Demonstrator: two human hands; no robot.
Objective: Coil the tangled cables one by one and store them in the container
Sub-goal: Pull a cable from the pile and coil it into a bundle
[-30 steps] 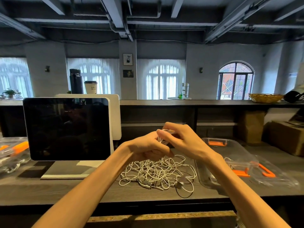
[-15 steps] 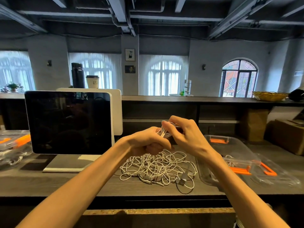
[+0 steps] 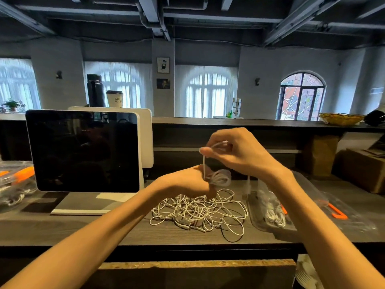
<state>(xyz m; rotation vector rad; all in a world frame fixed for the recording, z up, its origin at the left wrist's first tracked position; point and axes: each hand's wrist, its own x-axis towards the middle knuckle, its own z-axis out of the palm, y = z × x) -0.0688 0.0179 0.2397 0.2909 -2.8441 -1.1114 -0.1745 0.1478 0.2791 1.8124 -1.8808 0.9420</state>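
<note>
Left hand (image 3: 187,182) curled around a small coiled bundle of thin white cable (image 3: 220,177), held above the dark wooden counter (image 3: 104,228), apparently to keep the loops from springing apart. Right hand (image 3: 239,153) raised at twelve o'clock of the bundle, pinching the cable's free tail taut, probably for wrapping around the loops. Directly below, a tangled heap of thin white cables (image 3: 198,211) waiting on the counter. At three o'clock of the heap, a clear plastic container with orange clips (image 3: 300,230), open, with a few coiled white cables (image 3: 275,213) inside.
</note>
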